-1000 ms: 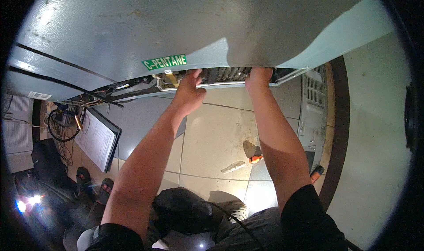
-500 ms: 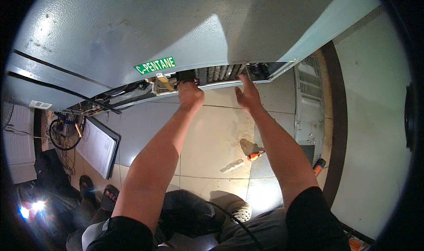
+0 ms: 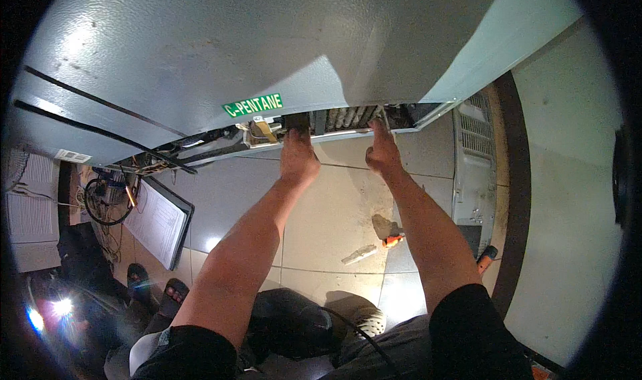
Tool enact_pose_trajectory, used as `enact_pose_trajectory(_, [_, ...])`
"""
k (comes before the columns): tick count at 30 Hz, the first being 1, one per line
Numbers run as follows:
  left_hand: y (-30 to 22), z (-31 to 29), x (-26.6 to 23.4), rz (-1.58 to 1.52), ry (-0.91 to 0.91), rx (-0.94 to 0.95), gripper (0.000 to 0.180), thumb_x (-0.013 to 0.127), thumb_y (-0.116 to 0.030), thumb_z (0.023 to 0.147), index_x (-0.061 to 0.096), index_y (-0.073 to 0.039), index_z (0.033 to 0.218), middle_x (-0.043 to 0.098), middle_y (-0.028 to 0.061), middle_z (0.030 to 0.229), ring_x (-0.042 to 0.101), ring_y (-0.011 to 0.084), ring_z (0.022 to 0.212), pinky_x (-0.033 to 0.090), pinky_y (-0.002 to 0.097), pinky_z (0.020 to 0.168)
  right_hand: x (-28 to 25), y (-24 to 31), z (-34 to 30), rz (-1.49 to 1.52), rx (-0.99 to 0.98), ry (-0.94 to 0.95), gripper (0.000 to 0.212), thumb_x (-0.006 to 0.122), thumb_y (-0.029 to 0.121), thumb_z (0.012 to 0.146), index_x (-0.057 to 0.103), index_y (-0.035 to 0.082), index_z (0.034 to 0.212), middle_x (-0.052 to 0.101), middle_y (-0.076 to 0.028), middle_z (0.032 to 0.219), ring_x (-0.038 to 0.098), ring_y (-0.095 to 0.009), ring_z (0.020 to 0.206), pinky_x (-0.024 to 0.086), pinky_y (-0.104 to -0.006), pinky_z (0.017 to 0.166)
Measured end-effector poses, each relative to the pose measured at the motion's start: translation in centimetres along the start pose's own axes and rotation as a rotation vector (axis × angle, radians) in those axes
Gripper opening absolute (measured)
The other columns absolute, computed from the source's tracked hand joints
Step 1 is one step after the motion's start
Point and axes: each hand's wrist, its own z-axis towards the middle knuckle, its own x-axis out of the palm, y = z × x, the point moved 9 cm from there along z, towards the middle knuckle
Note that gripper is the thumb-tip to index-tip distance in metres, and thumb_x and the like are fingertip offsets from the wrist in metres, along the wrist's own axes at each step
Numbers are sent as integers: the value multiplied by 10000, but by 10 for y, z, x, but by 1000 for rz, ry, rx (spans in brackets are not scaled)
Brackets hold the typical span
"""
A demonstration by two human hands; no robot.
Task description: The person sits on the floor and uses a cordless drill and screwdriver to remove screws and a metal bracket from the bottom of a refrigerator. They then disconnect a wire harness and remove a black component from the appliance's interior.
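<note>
A long opening runs along the lower edge of a large grey cabinet (image 3: 267, 39). My left hand (image 3: 299, 159) reaches up to it, fingers closed on a dark block (image 3: 296, 122); the fingertips are partly hidden. Beside that block is a bank of grey, dusty coils (image 3: 351, 117). At the coils' right end my right hand (image 3: 384, 149) has its index finger stretched up against the metal edge, thumb apart; its other fingers are partly hidden. Left of my left hand sits a yellowish bracket (image 3: 266, 130) with white parts.
On the tiled floor lie an orange-handled tool (image 3: 392, 241), a pale flat piece (image 3: 360, 254) and another orange tool (image 3: 486, 258). A vented metal panel (image 3: 473, 159) leans at the right. Papers (image 3: 157, 223), cables (image 3: 107, 203) and another person's feet (image 3: 175, 290) are at the left.
The view has shifted slightly, moving the scene rightward. My left hand's fingers now point more upward on the dark block. My right thumb sits closer to its palm.
</note>
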Motion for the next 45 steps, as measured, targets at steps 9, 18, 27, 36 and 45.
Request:
enact_pose_trajectory(9, [28,-86,2,89,200,17,749,653,-148,859,332,23,1513,285,275,1582,219,444,1509,275,492,1221,-17,52,-46,-274,-190,-70,588,650,45,805,478,-24,1363,532,-239,1363,467,-382,1342,383,-550,1100])
enact_pose_trajectory(18, [60,-79,-76,77,83,199,514,648,-195,922,493,-2,1373,583,242,1319,587,405,1196,477,513,1029,12,88,-130,-464,-550,363,268,549,282,980,706,70,1030,673,-138,1032,640,-320,1027,473,-486,935])
enact_pose_trajectory(27, [33,-28,-141,-533,-660,-221,152,746,-96,862,704,-17,985,731,171,978,721,298,970,558,397,795,-19,35,-152,-475,-230,442,259,538,261,996,688,117,1151,666,-136,1159,628,-317,1132,506,-506,963])
enact_pose_trajectory(36, [38,-17,-143,-149,10,119,426,718,-265,926,597,-23,1255,711,186,1098,727,297,910,569,419,820,-8,-32,-251,-730,-367,561,533,729,128,806,564,143,1312,584,-90,1243,565,-286,1221,485,-483,979])
enact_pose_trajectory(45, [55,-67,-81,-407,543,2,412,702,-268,926,600,-38,1252,686,142,1118,684,245,988,534,435,928,-12,23,-232,-581,-239,671,273,602,70,897,609,48,1169,618,-137,1118,631,-344,1065,517,-477,891])
